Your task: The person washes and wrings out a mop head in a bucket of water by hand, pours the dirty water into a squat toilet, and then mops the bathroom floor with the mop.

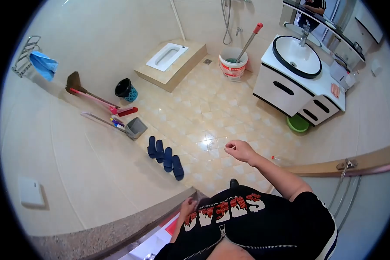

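My right hand [240, 151] is held out over the tiled floor [195, 117], its fingers curled together in a pinch. Whatever may be between the fingertips is too small to make out. Low at my side, my left hand [188, 206] is beside the stone-edged door frame [160, 212], its fingers loosely bent and apart, with nothing visible in them. Nearest to both hands on the floor is a row of dark blue slippers [168, 159] along the left wall.
A broom [95, 97], dustpan [136, 128] and black-blue bin [126, 90] stand left. Farther back are a squat toilet [167, 56] on a raised step and a bucket [233, 65] holding a mop. The washbasin cabinet [286, 89], green basin [297, 124] and door [333, 166] are right.
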Demonstrator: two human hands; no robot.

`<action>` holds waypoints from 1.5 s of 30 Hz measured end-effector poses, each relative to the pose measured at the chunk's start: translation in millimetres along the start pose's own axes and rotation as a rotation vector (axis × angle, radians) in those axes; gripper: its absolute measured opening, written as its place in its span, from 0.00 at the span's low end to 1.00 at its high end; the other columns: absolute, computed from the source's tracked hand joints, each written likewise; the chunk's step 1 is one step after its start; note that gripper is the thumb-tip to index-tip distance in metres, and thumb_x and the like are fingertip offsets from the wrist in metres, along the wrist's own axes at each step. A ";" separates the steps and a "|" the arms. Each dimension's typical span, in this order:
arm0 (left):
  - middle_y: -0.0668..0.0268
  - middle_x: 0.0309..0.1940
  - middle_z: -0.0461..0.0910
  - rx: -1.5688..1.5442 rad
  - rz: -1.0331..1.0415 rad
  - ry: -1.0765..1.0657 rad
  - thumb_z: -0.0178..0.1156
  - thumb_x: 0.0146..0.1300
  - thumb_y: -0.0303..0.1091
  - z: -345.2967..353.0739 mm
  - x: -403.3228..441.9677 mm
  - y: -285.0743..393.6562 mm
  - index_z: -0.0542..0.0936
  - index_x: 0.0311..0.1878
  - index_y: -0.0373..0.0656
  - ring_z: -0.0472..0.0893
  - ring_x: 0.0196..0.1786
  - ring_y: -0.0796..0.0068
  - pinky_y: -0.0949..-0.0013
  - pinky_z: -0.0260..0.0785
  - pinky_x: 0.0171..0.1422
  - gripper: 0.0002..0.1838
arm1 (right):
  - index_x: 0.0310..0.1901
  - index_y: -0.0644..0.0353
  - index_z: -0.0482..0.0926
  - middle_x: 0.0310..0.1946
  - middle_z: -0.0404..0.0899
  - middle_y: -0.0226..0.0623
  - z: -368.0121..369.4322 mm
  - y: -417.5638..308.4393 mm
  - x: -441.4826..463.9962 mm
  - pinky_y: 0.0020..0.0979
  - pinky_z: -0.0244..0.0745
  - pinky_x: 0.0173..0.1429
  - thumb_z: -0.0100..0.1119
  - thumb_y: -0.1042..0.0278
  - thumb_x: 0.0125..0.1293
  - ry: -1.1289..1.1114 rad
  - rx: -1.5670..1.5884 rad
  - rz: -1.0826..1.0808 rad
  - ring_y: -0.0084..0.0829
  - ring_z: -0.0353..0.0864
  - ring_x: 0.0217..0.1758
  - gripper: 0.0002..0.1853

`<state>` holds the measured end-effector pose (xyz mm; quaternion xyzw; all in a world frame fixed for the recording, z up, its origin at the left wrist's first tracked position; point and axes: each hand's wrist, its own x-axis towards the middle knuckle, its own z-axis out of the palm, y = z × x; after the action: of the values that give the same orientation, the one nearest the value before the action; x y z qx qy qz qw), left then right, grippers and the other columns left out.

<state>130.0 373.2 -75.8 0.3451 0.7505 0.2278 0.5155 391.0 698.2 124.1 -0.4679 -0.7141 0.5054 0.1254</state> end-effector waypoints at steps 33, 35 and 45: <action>0.56 0.36 0.78 0.277 0.806 -0.097 0.59 0.54 0.33 -54.2 749.8 763.2 0.75 0.44 0.35 0.79 0.36 0.66 0.70 0.71 0.42 0.15 | 0.35 0.55 0.79 0.37 0.79 0.37 -391.2 218.5 642.3 0.36 0.76 0.39 0.48 0.68 0.60 0.373 -0.887 0.770 0.34 0.80 0.43 0.09; 0.55 0.39 0.77 0.348 0.908 -0.111 0.59 0.53 0.32 -23.4 805.5 822.6 0.75 0.44 0.36 0.78 0.39 0.63 0.68 0.71 0.44 0.15 | 0.37 0.56 0.78 0.37 0.80 0.38 -386.5 261.2 674.3 0.34 0.77 0.40 0.47 0.68 0.61 0.401 -0.830 0.791 0.34 0.81 0.42 0.09; 0.60 0.51 0.72 0.821 1.312 -0.170 0.60 0.48 0.33 105.4 997.6 1000.1 0.72 0.49 0.41 0.64 0.61 0.58 0.56 0.57 0.62 0.22 | 0.47 0.66 0.65 0.39 0.75 0.56 -396.7 306.5 739.3 0.46 0.68 0.48 0.51 0.59 0.53 0.132 -0.132 0.801 0.53 0.74 0.45 0.23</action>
<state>281.4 1780.9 -31.6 0.8981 0.3749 0.1629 0.1622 423.3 1541.4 -168.8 -0.7475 -0.4967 0.4360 -0.0660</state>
